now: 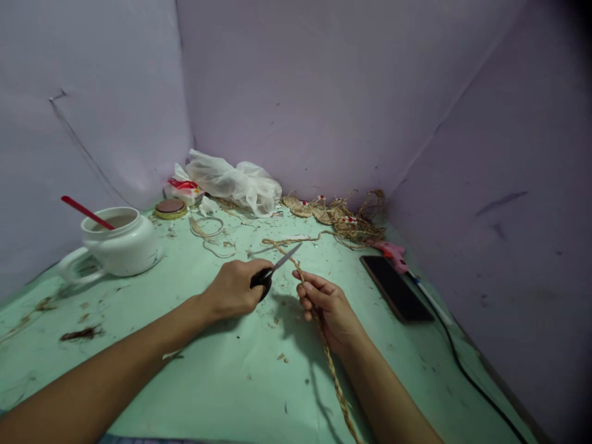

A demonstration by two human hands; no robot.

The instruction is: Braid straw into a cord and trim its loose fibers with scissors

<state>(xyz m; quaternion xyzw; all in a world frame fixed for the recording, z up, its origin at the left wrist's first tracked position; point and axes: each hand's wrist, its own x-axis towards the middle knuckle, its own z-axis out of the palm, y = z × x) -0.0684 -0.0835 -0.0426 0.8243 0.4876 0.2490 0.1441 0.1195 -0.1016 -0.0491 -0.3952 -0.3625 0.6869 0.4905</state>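
My left hand (235, 287) is closed around the black handles of a pair of scissors (285, 256), whose blades point up and to the right. The blades lie at a thin braided rope (330, 364); whether they touch it I cannot tell. Between thumb and fingers my right hand (324, 302) pinches that rope just below the blades. One part of the rope hangs down past my right wrist to the near edge. Beyond the blades, the other part loops back and runs right across the table toward a pile of woven pieces (340, 216).
A white mug (120, 243) with a red stick stands at left, near a round tin (170, 208). A crumpled plastic bag (235, 182) lies at the back wall. At right are a phone (395, 288) and a pink glue gun (392, 254) with its cord. Fibre scraps dot the green tabletop (222, 388).
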